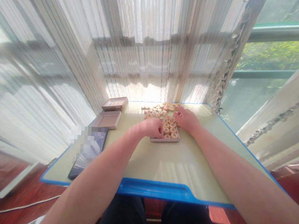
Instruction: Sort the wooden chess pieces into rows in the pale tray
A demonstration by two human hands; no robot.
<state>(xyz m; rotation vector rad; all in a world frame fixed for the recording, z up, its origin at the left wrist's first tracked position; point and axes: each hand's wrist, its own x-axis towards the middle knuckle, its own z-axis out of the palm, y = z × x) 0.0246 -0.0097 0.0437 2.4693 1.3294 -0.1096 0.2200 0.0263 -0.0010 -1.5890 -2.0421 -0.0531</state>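
A small shallow tray (163,140) lies in the middle of the pale green table (176,161), holding several round wooden game discs (169,127). My left hand (152,127) rests curled at the tray's left edge, fingers closed against it; I cannot make out anything in them. My right hand (186,118) lies over the tray's far right corner, fingers bent down among the loose wooden discs (156,110) scattered behind the tray. Whether it grips a disc is hidden.
Two flat box parts, one (115,103) behind the other (107,119), sit at the table's left. A dark tablet (89,152) lies at the near left. The table has a blue rim (156,190). Sheer curtains hang close behind, with a window at right.
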